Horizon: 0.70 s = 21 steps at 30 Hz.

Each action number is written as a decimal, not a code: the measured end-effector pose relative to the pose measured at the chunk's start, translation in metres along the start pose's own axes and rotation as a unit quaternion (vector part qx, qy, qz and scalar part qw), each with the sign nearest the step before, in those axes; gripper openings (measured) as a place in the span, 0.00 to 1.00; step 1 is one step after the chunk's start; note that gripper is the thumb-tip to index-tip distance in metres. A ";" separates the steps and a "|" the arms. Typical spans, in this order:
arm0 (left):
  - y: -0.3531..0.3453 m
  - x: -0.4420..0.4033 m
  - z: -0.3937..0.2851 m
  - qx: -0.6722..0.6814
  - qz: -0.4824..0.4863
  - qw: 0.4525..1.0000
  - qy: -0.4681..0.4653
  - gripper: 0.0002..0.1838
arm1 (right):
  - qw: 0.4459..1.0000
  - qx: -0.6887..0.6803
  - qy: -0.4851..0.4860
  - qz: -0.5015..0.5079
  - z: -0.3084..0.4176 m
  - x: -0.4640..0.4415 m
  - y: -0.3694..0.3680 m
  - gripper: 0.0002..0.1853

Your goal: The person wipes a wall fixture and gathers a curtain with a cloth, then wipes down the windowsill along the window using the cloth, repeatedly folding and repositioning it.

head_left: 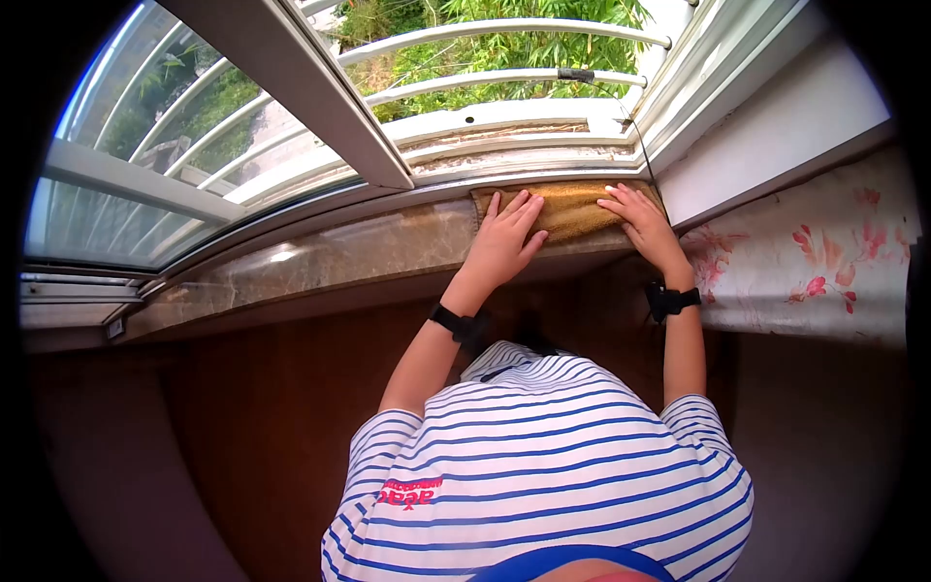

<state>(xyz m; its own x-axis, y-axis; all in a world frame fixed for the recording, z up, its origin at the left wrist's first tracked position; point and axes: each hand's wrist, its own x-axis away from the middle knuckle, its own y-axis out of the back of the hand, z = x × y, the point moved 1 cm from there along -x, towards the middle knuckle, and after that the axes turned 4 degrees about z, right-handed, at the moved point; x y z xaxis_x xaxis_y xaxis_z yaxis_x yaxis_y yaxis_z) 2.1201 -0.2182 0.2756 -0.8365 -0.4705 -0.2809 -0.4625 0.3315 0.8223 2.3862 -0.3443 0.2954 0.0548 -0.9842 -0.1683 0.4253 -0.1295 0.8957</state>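
A yellow-brown cloth [572, 211] lies spread flat on the marble windowsill [364, 250], at its right end. My left hand [506, 233] rests on the cloth's left part, fingers stretched out and slightly spread. On the cloth's right part lies my right hand [642, 221], its fingers also extended and apart. Both palms face down, and neither hand grips the cloth. Each wrist wears a black band.
Behind the sill is an open window with a frame upright [320, 92] and a dirty track [514, 145]. White curved bars [504, 31] stand outside, with greenery beyond. A thin dark cord [642, 145] hangs at the right. A flower-patterned cloth [805, 252] covers a surface at right.
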 end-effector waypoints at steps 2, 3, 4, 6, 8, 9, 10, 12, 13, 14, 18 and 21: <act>-0.001 0.005 -0.003 -0.059 -0.022 0.998 -0.003 0.26 | 0.999 0.028 -0.025 -0.022 0.005 -0.004 -0.008 0.27; -0.001 0.008 -0.005 -0.120 -0.047 0.992 -0.005 0.25 | 0.999 0.027 -0.023 -0.021 0.014 -0.007 -0.012 0.27; -0.001 0.009 -0.006 -0.138 -0.061 0.989 0.003 0.24 | 0.996 0.059 -0.041 -0.048 0.026 -0.010 -0.015 0.27; -0.001 0.020 -0.009 -0.129 -0.047 0.990 0.018 0.24 | 0.988 0.112 -0.060 -0.090 0.039 -0.006 -0.029 0.29; 0.007 0.029 -0.003 -0.119 -0.033 0.992 0.033 0.24 | 0.985 0.125 -0.068 -0.097 0.054 -0.003 -0.046 0.29; 0.017 0.034 0.005 -0.128 -0.023 0.991 0.037 0.24 | 0.984 0.132 -0.069 -0.095 0.063 -0.007 -0.052 0.29; 0.026 0.041 0.013 -0.137 -0.014 0.990 0.042 0.24 | 0.985 0.131 -0.068 -0.093 0.072 -0.014 -0.056 0.29; 0.044 0.059 0.027 -0.162 -0.005 0.985 0.064 0.24 | 0.990 0.107 -0.018 -0.086 0.092 -0.024 -0.061 0.29; 0.052 0.068 0.032 -0.174 -0.002 0.982 0.075 0.24 | 0.991 0.104 -0.014 -0.080 0.097 -0.029 -0.064 0.29; 0.058 0.077 0.036 -0.174 -0.001 0.981 0.082 0.24 | 0.992 0.097 0.026 -0.078 0.101 -0.035 -0.066 0.28; 0.066 0.091 0.040 -0.201 -0.014 0.976 0.087 0.24 | 0.992 0.066 0.087 -0.058 0.095 -0.031 -0.061 0.22; 0.069 0.090 0.037 -0.206 -0.013 0.975 0.081 0.23 | 0.994 0.051 0.080 -0.053 0.072 -0.023 -0.045 0.20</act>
<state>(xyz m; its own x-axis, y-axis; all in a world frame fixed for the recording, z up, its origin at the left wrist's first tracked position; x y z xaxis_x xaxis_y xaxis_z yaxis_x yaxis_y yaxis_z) 2.0018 -0.2076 0.2884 -0.7529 -0.6089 -0.2497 -0.2976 -0.0235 0.9544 2.3007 -0.3249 0.2885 0.1618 -0.9335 -0.3200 0.3436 -0.2507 0.9050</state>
